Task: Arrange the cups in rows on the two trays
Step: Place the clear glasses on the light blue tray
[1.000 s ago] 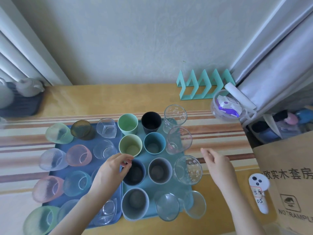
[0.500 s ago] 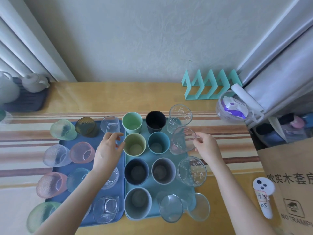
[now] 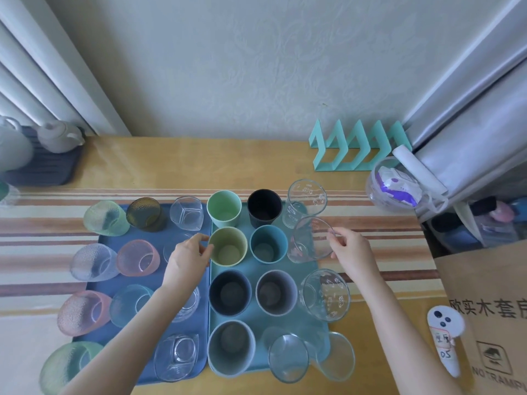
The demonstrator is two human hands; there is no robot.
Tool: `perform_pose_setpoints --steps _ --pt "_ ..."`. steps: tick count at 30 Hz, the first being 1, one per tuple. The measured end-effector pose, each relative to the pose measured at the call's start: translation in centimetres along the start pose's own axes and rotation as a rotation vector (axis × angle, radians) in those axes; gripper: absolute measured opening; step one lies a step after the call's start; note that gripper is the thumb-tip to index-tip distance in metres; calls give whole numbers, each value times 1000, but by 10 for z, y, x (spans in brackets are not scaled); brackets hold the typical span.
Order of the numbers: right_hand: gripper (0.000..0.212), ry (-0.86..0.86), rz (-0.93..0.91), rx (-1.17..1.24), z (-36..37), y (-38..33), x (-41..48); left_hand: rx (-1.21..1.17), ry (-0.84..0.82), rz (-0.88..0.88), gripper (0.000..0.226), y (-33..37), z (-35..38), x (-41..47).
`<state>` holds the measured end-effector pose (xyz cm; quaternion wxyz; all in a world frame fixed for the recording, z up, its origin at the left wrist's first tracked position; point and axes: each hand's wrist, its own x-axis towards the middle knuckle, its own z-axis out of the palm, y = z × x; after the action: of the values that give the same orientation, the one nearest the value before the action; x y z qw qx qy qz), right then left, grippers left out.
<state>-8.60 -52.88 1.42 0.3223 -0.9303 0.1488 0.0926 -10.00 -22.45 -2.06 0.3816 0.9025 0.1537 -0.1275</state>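
Two trays lie side by side: a blue tray (image 3: 108,238) on the left with several glass cups in rows, and a teal tray (image 3: 248,323) on the right with several plastic and clear cups. My left hand (image 3: 186,262) rests over the blue tray, fingertips pinching the rim of the olive-green cup (image 3: 228,246). The fingers of my right hand (image 3: 349,249) grip the rim of a clear glass (image 3: 309,242) in the second row of the teal tray's right column. Another clear glass (image 3: 305,203) stands behind it.
A teal zigzag rack (image 3: 359,149) and a clear bowl with a purple-and-white item (image 3: 395,185) sit at the back right. A cardboard box (image 3: 490,303) and a white remote (image 3: 445,346) are on the right. A grey teapot on a dark mat (image 3: 54,158) is back left.
Both hands moved away from me: the left from the dark cup in the third row to the olive-green cup, the right from free space onto the clear glass's rim.
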Motion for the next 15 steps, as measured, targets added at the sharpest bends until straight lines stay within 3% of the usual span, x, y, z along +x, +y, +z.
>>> perform_pose_setpoints --steps 4,15 --pt "40 29 22 8 -9 0 4 30 -7 4 15 -2 0 0" --pt "35 165 -33 77 -21 -27 7 -3 -32 -24 21 -6 -1 3"
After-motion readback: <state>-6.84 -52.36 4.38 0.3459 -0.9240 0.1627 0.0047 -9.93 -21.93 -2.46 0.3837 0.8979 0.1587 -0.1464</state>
